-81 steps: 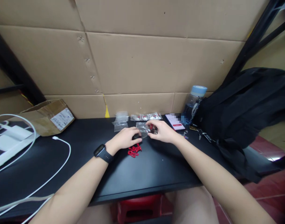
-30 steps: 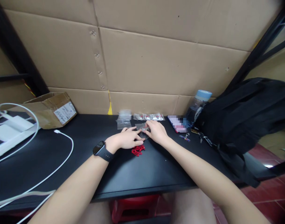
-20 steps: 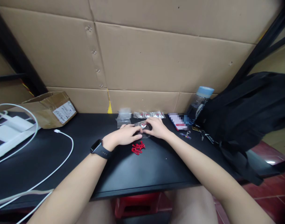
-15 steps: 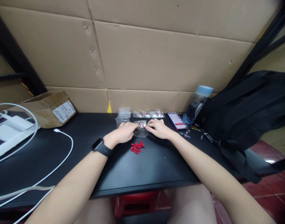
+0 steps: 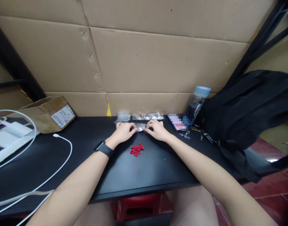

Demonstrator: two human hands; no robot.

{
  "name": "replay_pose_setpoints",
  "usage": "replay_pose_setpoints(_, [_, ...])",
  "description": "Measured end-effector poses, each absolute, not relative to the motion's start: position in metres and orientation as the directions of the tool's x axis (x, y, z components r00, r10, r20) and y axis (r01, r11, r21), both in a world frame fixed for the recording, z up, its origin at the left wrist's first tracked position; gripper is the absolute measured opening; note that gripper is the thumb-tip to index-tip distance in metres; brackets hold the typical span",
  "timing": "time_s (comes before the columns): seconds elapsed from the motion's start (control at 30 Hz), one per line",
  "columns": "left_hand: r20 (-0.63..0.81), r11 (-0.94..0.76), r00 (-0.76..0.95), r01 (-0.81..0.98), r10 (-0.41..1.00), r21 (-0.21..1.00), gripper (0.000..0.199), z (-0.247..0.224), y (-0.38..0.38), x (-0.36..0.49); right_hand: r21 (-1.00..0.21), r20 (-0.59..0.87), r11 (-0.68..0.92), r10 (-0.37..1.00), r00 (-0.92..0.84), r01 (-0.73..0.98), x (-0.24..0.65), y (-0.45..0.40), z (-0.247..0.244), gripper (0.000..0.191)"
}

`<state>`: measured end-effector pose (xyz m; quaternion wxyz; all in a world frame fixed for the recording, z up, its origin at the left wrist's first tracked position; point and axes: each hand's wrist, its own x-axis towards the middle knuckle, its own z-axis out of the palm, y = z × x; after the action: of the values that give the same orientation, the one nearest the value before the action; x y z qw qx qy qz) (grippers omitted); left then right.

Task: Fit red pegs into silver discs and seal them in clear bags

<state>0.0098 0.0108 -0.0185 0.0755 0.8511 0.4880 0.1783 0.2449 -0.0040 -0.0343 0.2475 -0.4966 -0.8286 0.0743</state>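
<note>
Pinching edges of clear packet (image 5: 141, 127) in left hand (image 5: 123, 132) and right hand (image 5: 158, 130), with room between red cords (image 5: 136, 150) and desk edge (image 5: 144, 190).

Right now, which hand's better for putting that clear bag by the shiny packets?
Probably the right hand: it pinches the clear bag just in front of the shiny packets. The left hand pinches it too, but sits nearer the stacked bags.
</note>
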Motion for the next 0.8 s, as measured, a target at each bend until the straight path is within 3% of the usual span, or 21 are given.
replay_pose_setpoints(0.1, [0.248, -0.470, 0.400, 0.780, 0.882, 0.412, 0.015, -0.019, 0.011, 0.011, -0.414, 0.427, 0.457, 0.861, -0.276, 0.787, 0.244, -0.003, -0.035, 0.015])
replay_pose_setpoints(0.17, [0.281, -0.452, 0.360, 0.778, 0.890, 0.437, 0.018, -0.023, 0.012, 0.012, -0.376, 0.498, 0.482, 0.825, -0.267, 0.791, 0.243, -0.004, -0.034, 0.013])
replay_pose_setpoints(0.27, [0.313, -0.419, 0.304, 0.803, 0.900, 0.424, 0.035, -0.030, 0.014, 0.016, -0.256, 0.518, 0.587, 0.754, -0.403, 0.768, 0.242, -0.008, -0.029, 0.016])
replay_pose_setpoints(0.37, [0.325, -0.406, 0.288, 0.824, 0.901, 0.394, 0.038, -0.034, 0.015, 0.019, -0.185, 0.418, 0.651, 0.730, -0.541, 0.736, 0.239, -0.009, -0.028, 0.022])
replay_pose_setpoints(0.53, [0.353, -0.471, 0.367, 0.837, 0.860, 0.278, 0.026, -0.032, 0.016, 0.015, -0.228, 0.333, 0.592, 0.793, -0.509, 0.773, 0.233, -0.004, -0.034, 0.026])
replay_pose_setpoints(0.67, [0.342, -0.595, 0.502, 0.757, 0.794, 0.270, 0.038, -0.025, 0.012, 0.011, -0.272, 0.338, 0.573, 0.809, -0.481, 0.774, 0.233, -0.002, -0.036, 0.024])
replay_pose_setpoints(0.8, [0.354, -0.623, 0.527, 0.736, 0.773, 0.266, 0.021, -0.021, 0.007, 0.011, -0.402, 0.324, 0.525, 0.848, -0.419, 0.750, 0.238, -0.003, -0.032, 0.020])
